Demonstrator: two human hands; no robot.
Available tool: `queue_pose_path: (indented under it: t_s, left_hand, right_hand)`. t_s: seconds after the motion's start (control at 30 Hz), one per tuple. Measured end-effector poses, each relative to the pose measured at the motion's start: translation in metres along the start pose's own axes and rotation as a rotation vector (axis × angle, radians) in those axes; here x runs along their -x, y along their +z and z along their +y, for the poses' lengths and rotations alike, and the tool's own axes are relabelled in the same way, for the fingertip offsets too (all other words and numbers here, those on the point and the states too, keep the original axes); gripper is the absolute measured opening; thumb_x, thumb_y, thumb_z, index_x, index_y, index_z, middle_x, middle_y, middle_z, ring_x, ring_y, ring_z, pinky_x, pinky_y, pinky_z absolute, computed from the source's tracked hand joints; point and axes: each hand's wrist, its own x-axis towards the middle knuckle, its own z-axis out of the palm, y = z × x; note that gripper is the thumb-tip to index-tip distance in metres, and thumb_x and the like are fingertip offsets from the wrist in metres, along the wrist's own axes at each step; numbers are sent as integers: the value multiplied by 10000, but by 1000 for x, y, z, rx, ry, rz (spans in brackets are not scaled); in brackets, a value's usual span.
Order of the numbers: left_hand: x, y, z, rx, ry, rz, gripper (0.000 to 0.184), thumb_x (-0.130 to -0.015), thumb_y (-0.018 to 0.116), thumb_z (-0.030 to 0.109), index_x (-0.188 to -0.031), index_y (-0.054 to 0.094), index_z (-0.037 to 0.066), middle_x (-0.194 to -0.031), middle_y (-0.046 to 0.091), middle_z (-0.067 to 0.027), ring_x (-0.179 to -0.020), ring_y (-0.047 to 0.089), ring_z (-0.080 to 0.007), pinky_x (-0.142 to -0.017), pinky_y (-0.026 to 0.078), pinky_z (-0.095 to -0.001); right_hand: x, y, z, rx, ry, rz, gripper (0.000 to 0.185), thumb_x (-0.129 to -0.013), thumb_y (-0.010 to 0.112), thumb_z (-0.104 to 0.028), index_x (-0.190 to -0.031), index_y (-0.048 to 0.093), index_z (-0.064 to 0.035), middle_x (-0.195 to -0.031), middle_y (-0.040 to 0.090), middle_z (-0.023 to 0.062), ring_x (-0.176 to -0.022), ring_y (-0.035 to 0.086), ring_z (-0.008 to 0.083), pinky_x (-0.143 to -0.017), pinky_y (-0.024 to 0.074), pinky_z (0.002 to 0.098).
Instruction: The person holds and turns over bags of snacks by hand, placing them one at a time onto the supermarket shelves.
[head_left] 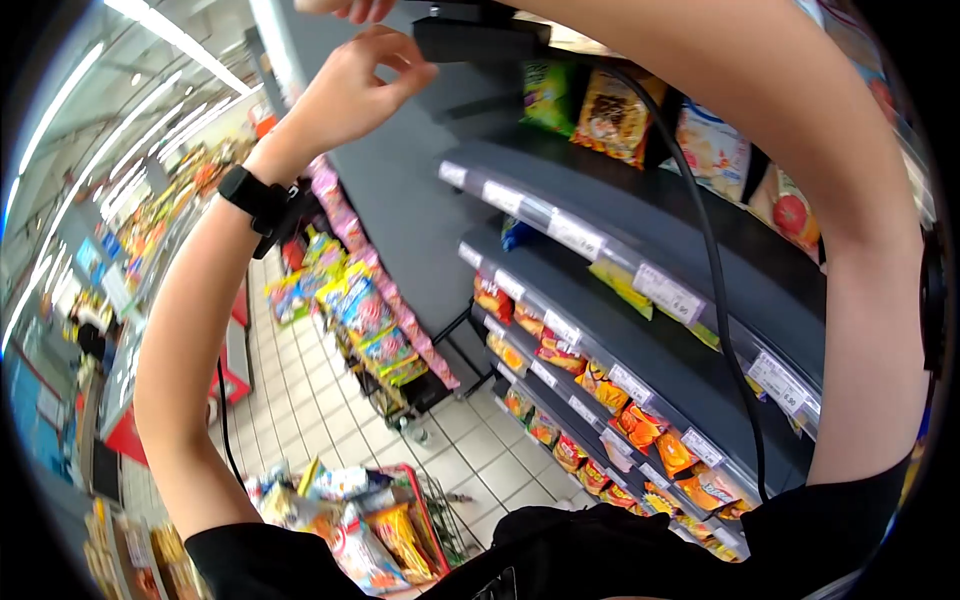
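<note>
My left hand (pixel 375 75) is raised at the upper left, its fingers curled and thumb close to a black box-like object (pixel 480 40). Whatever its fingertips hold, if anything, is too small or hidden to make out. A black watch-like band (pixel 258 200) is on the left wrist. My right arm arches across the top, and only some fingers of my right hand (pixel 350 9) show at the top edge, above the left hand; their grip is cut off. A black cable (pixel 708 230) hangs in front of the shelves.
Dark shelves (pixel 590 190) with price labels and snack bags fill the right. A cart (pixel 430 525) with bagged goods stands at the lower middle. Beyond it, a snack display (pixel 365 310) stands on the tiled floor (pixel 300 400). A white-topped counter with red panels runs along the left.
</note>
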Motion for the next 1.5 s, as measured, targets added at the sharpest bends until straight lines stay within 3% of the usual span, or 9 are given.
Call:
queue_pose_path:
  t_s: [0.27, 0.3, 0.4, 0.43, 0.53, 0.6, 0.67, 1.0, 1.5]
  left_hand:
    - [151, -112, 32, -197, -430, -220, 217, -965, 609, 191, -1006, 627, -22, -1040, 584, -43, -893, 607, -116, -750, 516, -263]
    - [171, -126, 46, -166, -508, -196, 215, -962, 615, 186, -1002, 630, -24, -1043, 586, -44, -879, 599, -113, -738, 511, -257]
    - [236, -156, 88, -178, -681, -131, 221, -960, 620, 193, -978, 654, -25, -1040, 602, -50, -887, 601, -111, -733, 514, -263]
    - [258, -163, 107, -221, -688, -116, 207, -956, 627, 186, -969, 660, -18, -1038, 610, -58, -871, 605, -115, -725, 516, -261]
    - [322, -181, 157, -117, -742, 34, 224, -910, 671, 214, -922, 685, -10, -937, 652, -85, -788, 651, -160, -673, 531, -290]
    - [356, -188, 196, -51, -851, 134, 227, -903, 682, 223, -923, 685, -3, -935, 653, -66, -841, 650, -132, -682, 534, -281]
    - [407, -194, 245, -47, -972, 231, 224, -902, 684, 217, -921, 685, -6, -922, 661, -58, -837, 652, -120, -690, 534, -271]
    - [514, -166, 358, 143, -1230, 719, 265, -930, 672, 246, -999, 669, -10, -924, 686, -48, -832, 639, -99, -693, 541, -251]
    - [631, -45, 326, 170, -1621, 915, 274, -922, 680, 238, -1049, 649, -3, -968, 681, -53, -884, 644, -115, -701, 561, -266]
  right_hand:
    - [18, 113, -100, -224, -378, 5, 346, -896, 615, -238, -986, 677, 90, -946, 724, 181, -853, 709, 273, -696, 553, 396]
    - [41, 122, -118, -348, -347, 121, 305, -834, 616, -193, -946, 679, 84, -847, 713, 202, -805, 708, 288, -690, 539, 392]
    - [23, 185, -157, -204, -729, 392, 286, -806, 642, -209, -1009, 698, -16, -885, 674, 267, -836, 699, 333, -712, 540, 407]
    - [44, 192, -170, -412, -704, 361, 289, -820, 647, -236, -1005, 701, -19, -880, 686, 250, -855, 699, 338, -739, 543, 419]
    - [103, 200, -216, -498, -154, 64, 418, -844, 689, -305, -1014, 663, 76, -932, 699, 254, -917, 691, 343, -806, 541, 384]
    - [120, 215, -219, -413, -326, -193, 442, -936, 614, -405, -1203, 654, -55, -1122, 675, 60, -985, 646, 147, -842, 517, 266]
    - [187, 235, -237, -726, -264, -207, 366, -901, 652, -388, -1096, 716, -84, -1024, 689, 31, -926, 617, 123, -801, 493, 261]
    - [318, 320, -249, -1156, -54, -545, 354, -933, 651, -317, -1128, 677, -23, -1026, 698, 45, -946, 632, 113, -812, 527, 290]
    - [328, 476, -215, -1130, 107, -759, 309, -885, 694, -254, -1066, 693, -4, -989, 725, 77, -872, 670, 113, -706, 524, 261]
